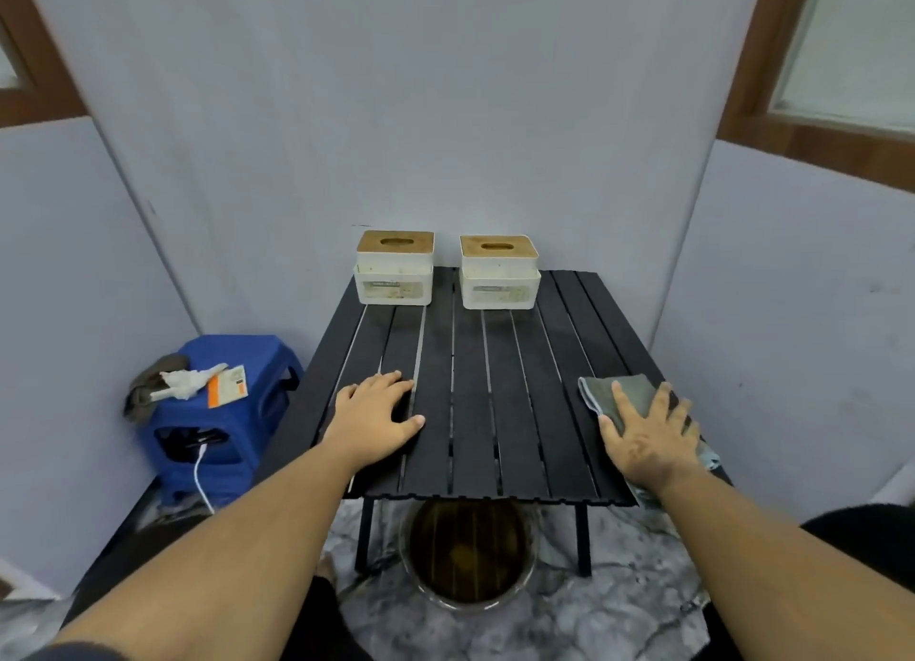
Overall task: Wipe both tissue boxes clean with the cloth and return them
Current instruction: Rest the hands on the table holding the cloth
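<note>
Two tissue boxes stand at the far edge of the tabletop [475, 388], side by side and apart: the left tissue box [394, 274] near the far left corner, the right tissue box [499, 278] near the middle of the far edge. Each is upright, white-bodied, with a wooden lid and an oval slot facing up. The long axis of each box, and of its slot, runs parallel to the far edge; the labelled long face points toward the person.

The cloth [626, 395] lies flat at the near right corner, with one end hanging over the near edge. The right hand [643, 435] rests flat on it, fingers spread apart, not closed on the fabric. The left hand [379, 413] lies palm down on the bare slats near the near left corner, fingers apart and holding nothing.

Judged state: wiping not yet begun; both boxes untouched.

Hazards:
- Both boxes sit right at the far edge. A forward push while reaching or wiping could tip one off the back.
- The lid appears to be a separate piece; lifting a box by the lid alone could detach it.
- A bucket [468, 551] stands below the near edge. The overhanging cloth could slide off toward it if dragged carelessly.
</note>
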{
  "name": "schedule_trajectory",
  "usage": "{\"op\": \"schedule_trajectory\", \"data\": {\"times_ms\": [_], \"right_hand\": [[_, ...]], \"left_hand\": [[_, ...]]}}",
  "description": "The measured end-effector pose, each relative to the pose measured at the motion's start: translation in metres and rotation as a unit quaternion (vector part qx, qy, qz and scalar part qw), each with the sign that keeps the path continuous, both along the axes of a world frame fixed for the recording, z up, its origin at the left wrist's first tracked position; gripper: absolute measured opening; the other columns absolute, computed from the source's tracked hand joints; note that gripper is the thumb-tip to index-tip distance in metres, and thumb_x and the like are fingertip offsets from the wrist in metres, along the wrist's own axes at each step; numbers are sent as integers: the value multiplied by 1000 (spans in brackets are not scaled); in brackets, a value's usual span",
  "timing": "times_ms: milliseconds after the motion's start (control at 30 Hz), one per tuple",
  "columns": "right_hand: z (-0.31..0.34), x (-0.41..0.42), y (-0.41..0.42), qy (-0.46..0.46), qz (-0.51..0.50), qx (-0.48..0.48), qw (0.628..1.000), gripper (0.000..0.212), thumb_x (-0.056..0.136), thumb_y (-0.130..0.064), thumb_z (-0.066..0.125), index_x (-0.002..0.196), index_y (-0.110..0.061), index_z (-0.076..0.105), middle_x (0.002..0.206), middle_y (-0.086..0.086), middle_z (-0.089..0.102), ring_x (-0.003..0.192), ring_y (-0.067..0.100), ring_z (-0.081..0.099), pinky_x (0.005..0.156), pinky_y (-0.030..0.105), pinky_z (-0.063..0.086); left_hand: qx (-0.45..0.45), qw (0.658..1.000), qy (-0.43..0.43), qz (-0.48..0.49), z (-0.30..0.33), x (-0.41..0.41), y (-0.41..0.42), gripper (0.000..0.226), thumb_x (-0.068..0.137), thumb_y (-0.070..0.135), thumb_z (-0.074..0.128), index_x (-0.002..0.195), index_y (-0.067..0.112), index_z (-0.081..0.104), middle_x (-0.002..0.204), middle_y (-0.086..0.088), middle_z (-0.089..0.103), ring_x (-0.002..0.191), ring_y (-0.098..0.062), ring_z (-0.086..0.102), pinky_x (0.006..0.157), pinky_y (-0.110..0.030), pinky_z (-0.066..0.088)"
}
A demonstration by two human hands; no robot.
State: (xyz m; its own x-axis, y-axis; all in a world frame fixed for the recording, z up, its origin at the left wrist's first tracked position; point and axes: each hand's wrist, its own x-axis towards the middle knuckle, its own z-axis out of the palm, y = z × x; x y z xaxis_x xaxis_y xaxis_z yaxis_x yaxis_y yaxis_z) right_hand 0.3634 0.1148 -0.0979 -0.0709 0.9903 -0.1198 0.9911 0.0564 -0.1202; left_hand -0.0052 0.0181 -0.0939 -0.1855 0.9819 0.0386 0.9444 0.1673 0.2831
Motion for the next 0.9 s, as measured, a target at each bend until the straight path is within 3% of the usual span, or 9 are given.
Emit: {"op": "schedule_trajectory", "data": {"times_ms": [233,333,467,633,767,900], "right_hand": [[3,-9,28,-39,45,7,998,61,99,-57,21,155,-42,0,163,20,-4,145,45,14,116,56,17],[-1,-6,42,-40,64,42,996,60,98,-61,25,154,-43,13,162,18,6,137,40,28,111,51,26],[-2,-12,62,9,73,83,994,54,96,-63,34,144,-38,37,155,14,25,127,36,34,106,50,30],[-4,-22,85,17,91,130,987,40,96,-56,41,126,-33,52,124,4,50,108,29,42,93,45,41],[0,-21,109,50,151,113,981,38,93,-59,47,122,-35,53,116,-2,51,103,23,42,92,40,43],[2,-27,144,71,196,141,968,32,93,-55,49,111,-31,58,99,-6,56,91,20,46,82,38,46]], "left_hand": [[-1,1000,-12,8,-3,-1,2,67,94,62,52,155,39,36,166,12,26,155,-13,18,125,-44,11],[-3,1000,-6,8,-2,0,3,68,93,64,51,154,40,36,166,13,26,154,-12,19,124,-43,11],[-3,1000,-15,20,3,-1,4,81,76,78,33,148,42,45,161,16,33,150,-10,27,119,-42,16],[10,998,-28,48,17,-2,30,51,96,47,62,143,29,52,147,9,50,138,-18,45,113,-45,33],[19,992,-127,11,30,2,64,51,96,40,67,143,30,50,145,12,48,134,-12,48,114,-36,39],[41,989,-143,-4,39,6,112,53,96,37,67,146,29,48,147,10,47,134,-9,47,109,-29,38]]}}
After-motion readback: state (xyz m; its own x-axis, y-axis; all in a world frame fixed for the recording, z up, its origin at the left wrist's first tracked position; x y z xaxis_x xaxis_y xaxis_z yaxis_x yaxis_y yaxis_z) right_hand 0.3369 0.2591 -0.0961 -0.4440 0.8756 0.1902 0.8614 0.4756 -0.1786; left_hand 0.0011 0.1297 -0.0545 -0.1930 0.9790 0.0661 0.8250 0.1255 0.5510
